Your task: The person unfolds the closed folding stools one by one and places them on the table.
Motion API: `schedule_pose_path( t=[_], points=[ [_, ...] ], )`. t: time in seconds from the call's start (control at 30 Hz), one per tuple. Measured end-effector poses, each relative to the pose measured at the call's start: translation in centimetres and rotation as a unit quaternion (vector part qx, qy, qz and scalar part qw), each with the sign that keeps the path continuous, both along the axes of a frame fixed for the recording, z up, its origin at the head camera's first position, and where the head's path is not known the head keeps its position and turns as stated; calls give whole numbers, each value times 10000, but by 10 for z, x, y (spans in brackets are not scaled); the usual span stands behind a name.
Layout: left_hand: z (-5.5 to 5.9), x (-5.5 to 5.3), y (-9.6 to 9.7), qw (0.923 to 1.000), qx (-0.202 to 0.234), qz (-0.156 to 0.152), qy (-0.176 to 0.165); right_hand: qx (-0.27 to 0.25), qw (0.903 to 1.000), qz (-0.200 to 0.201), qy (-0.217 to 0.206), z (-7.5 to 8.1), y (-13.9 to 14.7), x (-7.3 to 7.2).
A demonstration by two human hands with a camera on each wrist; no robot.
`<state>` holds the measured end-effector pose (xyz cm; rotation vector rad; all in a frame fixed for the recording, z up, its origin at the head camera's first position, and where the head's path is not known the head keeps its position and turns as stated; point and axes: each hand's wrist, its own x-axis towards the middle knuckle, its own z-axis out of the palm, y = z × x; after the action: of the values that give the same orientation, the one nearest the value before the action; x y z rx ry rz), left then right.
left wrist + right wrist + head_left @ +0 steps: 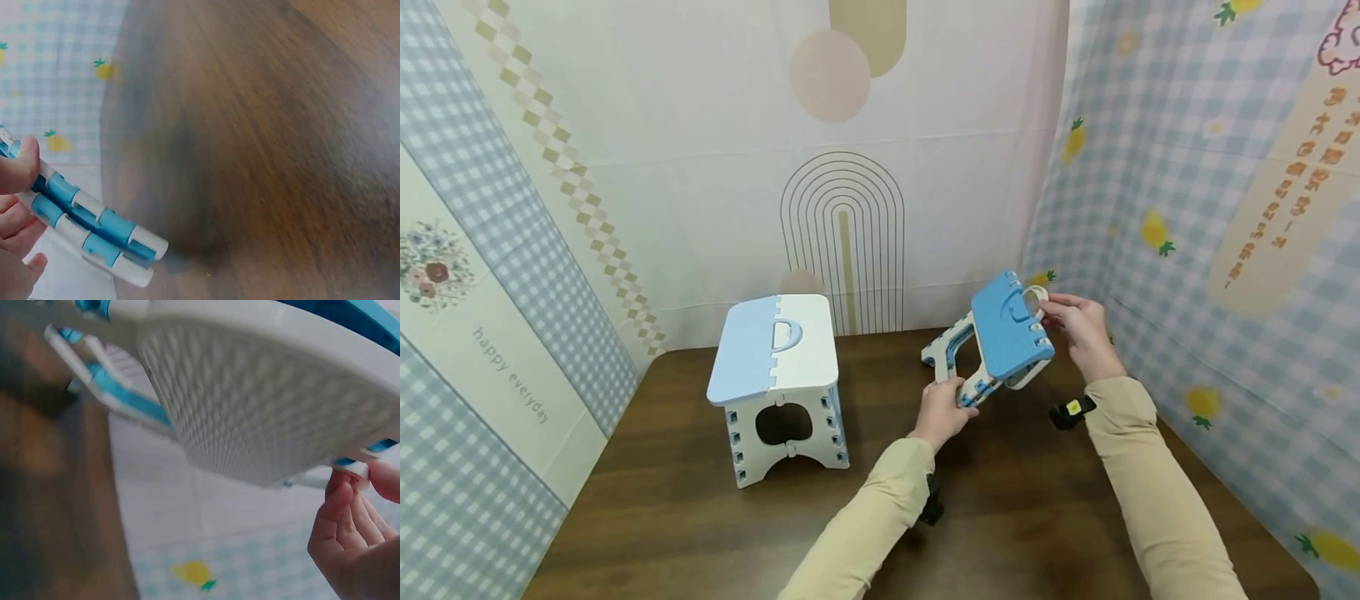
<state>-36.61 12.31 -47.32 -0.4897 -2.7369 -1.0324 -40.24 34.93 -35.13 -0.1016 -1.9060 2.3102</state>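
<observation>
A small blue-and-white folding stool (pixel 1009 333) is tilted and partly folded above the right side of the table, its seat halves hinged up. My left hand (pixel 942 410) grips its legs near one end; in the left wrist view the thumb and fingers lie around two paired leg edges (pixel 94 222) with alternating blue and white segments. With thumb and fingers, my right hand (pixel 1078 329) pinches the white carry handle (pixel 1036 293) at the seat's fold. The right wrist view has the seat's white dimpled half (pixel 250 406) close up, with my right hand (pixel 356 531) at its edge.
A second folding stool (pixel 808 354), with a pale blue and white seat, stands unfolded on the brown wooden table (pixel 647 492) at left. Behind the table hangs a white patterned cloth (pixel 700 225), and a checked cloth (pixel 1157 350) runs along the right side.
</observation>
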Motion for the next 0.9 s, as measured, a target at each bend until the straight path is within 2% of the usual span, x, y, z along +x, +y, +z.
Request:
schedule_pose_path(
  t=[0.2, 0.43, 0.7, 0.9],
  points=[
    [5, 8, 3, 9971, 635, -238, -333, -175, 9977, -446, 476, 19, -25, 1],
    [5, 16, 7, 9954, 817, -369, -349, 306, 9930, -458, 1043, 30, -52, 1],
    [10, 13, 6, 9958, 725, -341, -440, 552, 9907, -589, 1093, 30, -68, 2],
    [5, 14, 5, 9942, 853, -303, -575, 718, 9910, -581, 969, 26, -74, 2]
  ],
)
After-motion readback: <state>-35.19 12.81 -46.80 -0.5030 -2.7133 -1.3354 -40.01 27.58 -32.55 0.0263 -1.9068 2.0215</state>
